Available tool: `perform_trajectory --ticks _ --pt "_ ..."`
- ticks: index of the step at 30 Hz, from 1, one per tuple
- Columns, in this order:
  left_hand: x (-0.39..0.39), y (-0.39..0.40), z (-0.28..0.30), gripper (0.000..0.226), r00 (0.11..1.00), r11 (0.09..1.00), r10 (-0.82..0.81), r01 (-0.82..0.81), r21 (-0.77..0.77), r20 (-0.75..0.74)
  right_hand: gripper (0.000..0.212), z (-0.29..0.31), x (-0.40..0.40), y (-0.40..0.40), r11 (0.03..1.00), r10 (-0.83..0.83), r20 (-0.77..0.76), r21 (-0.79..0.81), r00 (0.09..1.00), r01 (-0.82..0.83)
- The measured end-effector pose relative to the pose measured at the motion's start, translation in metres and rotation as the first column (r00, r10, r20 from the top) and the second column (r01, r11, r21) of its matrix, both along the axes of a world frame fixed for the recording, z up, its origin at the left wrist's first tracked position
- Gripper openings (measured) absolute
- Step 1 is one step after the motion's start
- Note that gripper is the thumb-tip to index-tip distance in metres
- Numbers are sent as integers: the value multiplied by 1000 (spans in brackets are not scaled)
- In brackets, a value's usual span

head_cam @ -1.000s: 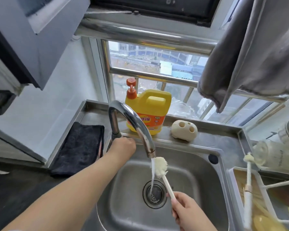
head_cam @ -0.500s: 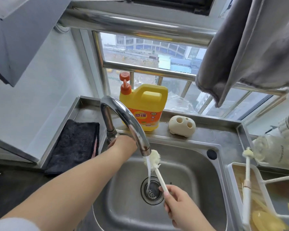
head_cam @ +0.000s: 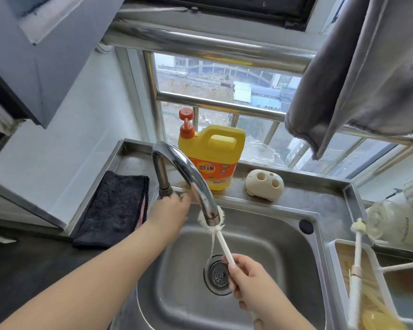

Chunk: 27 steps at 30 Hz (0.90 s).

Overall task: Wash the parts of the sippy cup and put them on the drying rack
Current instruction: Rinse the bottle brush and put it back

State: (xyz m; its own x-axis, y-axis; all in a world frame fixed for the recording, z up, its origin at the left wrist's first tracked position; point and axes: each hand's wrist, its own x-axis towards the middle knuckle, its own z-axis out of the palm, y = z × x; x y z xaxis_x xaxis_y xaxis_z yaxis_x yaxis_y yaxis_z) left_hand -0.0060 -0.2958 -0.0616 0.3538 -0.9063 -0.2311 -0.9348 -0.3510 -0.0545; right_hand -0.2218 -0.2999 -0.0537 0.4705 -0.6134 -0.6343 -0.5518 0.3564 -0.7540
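the right hand (head_cam: 253, 279) grips the white stick of the brush (head_cam: 221, 241). up past the hand, the fuzzy brush head sits behind the tap (head_cam: 193, 179) spout, over the sink (head_cam: 284, 246). the left hand (head_cam: 169, 210) curls at the tap's base; i cannot tell what it grips.

White brush (head_cam: 218, 236) tilted; head behind spout (head_cam: 211, 214).
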Motion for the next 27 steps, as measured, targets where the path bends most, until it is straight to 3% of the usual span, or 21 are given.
perform_trajectory --ticks 2,4,7,9,10,12,15,17,20,23,25,27 --pt "1 30 1 28 986 964 42 -83 -251 -162 20 6 4 -4 1000 19 33 0 999 -19" --pt "4 52 10 11 943 815 52 -229 -532 -327 20 16 10 -10 1000 6 84 10 996 -7" --pt "13 59 64 22 953 549 -34 -235 -802 -302 22 35 23 -24 1000 3 140 -8 990 -2" --pt "22 48 102 32 949 494 -117 -199 -847 -292 25 52 33 -35 1000 26 206 -9 978 -25" --pt "25 38 120 38 936 510 -155 -197 -837 -315 25 60 38 -41 999 34 233 0 972 -35" --pt "35 16 144 53 870 627 -186 -252 -737 -456 25 73 47 -51 998 35 254 32 967 -45" --pt "48 -17 158 62 697 793 -144 -343 -503 -703 24 87 58 -62 995 60 284 64 957 -81" --pt "56 -33 162 66 623 857 -85 -353 -376 -778 24 92 63 -67 992 81 314 68 946 -107" --pt "69 -49 160 88 698 924 -38 -248 -292 -715 25 94 67 -73 990 95 332 63 938 -123" --pt "82 -57 153 129 803 961 -48 -125 -247 -594 23 93 68 -76 990 94 344 70 934 -125" --pt "86 -59 151 138 835 968 -59 -87 -236 -547 22 92 69 -76 989 88 354 83 931 -125" --pt "81 -60 151 133 868 970 -47 -80 -231 -495 23 90 69 -77 988 81 368 96 926 -125"
